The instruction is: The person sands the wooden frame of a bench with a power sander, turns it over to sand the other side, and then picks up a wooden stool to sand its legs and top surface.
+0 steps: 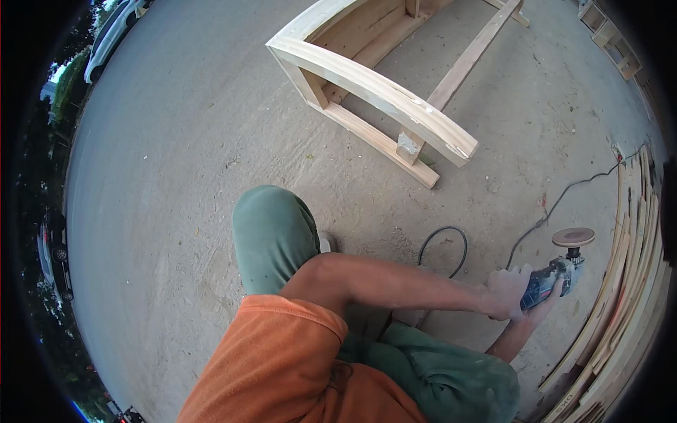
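An angle grinder with a dark blue, dusty body is held out at the right, beside my bent knees. Its round brown sanding disc faces up. My left hand is closed around the rear end of the grinder. From below, my right hand wraps the body nearer the head, with the thumb along its side. A black cord runs from the grinder's area over the ground, and a loop of cable lies to the left of my left hand.
A curved wooden furniture frame stands on the dusty concrete ground ahead. Long wooden strips are stacked along the right. More wooden frames stand at the far right. Parked cars are at the left edge.
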`<action>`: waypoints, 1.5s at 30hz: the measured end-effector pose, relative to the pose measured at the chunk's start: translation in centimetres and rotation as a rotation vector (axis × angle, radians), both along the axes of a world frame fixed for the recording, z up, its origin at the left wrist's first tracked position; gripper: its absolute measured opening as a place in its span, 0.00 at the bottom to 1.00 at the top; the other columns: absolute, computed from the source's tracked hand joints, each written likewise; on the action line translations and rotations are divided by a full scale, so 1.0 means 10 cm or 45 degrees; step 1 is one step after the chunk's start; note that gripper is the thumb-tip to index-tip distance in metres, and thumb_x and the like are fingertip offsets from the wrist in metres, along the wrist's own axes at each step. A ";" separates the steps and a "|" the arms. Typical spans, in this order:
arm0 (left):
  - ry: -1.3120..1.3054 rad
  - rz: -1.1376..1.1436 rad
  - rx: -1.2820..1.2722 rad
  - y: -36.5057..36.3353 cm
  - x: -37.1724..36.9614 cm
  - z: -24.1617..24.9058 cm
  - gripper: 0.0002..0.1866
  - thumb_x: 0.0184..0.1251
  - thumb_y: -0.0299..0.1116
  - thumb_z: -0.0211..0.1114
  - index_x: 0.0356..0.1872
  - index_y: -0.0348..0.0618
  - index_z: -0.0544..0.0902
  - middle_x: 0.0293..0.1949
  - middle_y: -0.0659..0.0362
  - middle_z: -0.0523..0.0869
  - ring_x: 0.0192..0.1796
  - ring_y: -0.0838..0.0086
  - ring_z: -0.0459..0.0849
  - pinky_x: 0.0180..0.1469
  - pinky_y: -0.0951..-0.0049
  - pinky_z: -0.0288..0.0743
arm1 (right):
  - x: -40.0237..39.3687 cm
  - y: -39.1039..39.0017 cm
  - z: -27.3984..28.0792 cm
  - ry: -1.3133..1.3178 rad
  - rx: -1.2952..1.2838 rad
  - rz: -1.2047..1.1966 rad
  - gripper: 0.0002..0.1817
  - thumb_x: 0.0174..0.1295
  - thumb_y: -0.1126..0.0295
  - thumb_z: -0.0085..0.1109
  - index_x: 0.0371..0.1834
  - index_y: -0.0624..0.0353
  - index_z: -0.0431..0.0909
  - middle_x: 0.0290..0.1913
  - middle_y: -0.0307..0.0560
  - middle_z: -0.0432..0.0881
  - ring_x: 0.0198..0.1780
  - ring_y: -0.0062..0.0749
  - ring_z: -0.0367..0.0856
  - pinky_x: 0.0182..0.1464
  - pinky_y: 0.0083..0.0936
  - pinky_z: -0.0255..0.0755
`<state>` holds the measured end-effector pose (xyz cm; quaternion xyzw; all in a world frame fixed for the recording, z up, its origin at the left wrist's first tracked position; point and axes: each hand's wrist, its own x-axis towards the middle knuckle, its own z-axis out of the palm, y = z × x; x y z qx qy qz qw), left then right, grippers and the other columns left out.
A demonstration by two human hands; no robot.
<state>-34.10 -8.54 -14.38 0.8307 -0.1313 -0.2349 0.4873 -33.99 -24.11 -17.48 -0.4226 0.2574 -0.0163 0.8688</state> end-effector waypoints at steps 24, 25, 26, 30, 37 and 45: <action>0.135 0.208 -0.123 1.20 0.13 0.63 0.43 0.45 0.33 0.76 0.63 0.36 0.61 0.46 0.35 0.83 0.48 0.39 0.85 0.49 0.49 0.80 | 0.49 1.08 0.31 -0.116 -0.026 0.283 0.31 0.75 0.40 0.43 0.52 0.61 0.75 0.43 0.51 0.84 0.44 0.39 0.84 0.49 0.36 0.79; 0.135 0.209 -0.133 1.23 0.15 0.62 0.43 0.45 0.33 0.76 0.63 0.36 0.61 0.46 0.35 0.83 0.48 0.39 0.85 0.49 0.49 0.80 | 0.50 1.07 0.28 -0.115 -0.037 0.284 0.31 0.75 0.40 0.43 0.52 0.61 0.75 0.43 0.51 0.84 0.44 0.39 0.84 0.49 0.36 0.79; 0.137 0.191 -0.134 1.27 0.15 0.61 0.45 0.45 0.34 0.77 0.63 0.35 0.60 0.45 0.35 0.83 0.47 0.39 0.85 0.48 0.50 0.80 | 0.50 1.06 0.24 -0.083 -0.088 0.266 0.30 0.75 0.40 0.43 0.52 0.60 0.75 0.43 0.50 0.84 0.44 0.38 0.84 0.49 0.36 0.80; 0.033 0.158 -0.013 1.36 0.18 0.50 0.51 0.43 0.36 0.79 0.68 0.31 0.58 0.44 0.37 0.83 0.44 0.42 0.86 0.44 0.52 0.82 | 0.46 1.32 0.35 -0.034 -0.061 0.190 0.30 0.75 0.39 0.43 0.53 0.57 0.75 0.45 0.48 0.84 0.45 0.36 0.84 0.48 0.35 0.81; -0.228 0.170 0.247 1.17 0.06 0.05 0.44 0.52 0.33 0.72 0.70 0.30 0.62 0.45 0.42 0.82 0.41 0.49 0.88 0.39 0.55 0.84 | 0.30 1.51 0.21 0.327 -0.102 0.202 0.27 0.71 0.38 0.53 0.50 0.53 0.76 0.44 0.44 0.83 0.45 0.34 0.84 0.48 0.35 0.81; -0.373 0.186 0.242 0.65 0.01 -0.21 0.43 0.53 0.37 0.72 0.70 0.36 0.62 0.44 0.46 0.83 0.42 0.50 0.88 0.40 0.53 0.84 | 0.21 0.98 0.00 0.345 -0.021 0.005 0.18 0.61 0.51 0.66 0.39 0.52 0.74 0.33 0.41 0.82 0.33 0.34 0.84 0.39 0.32 0.81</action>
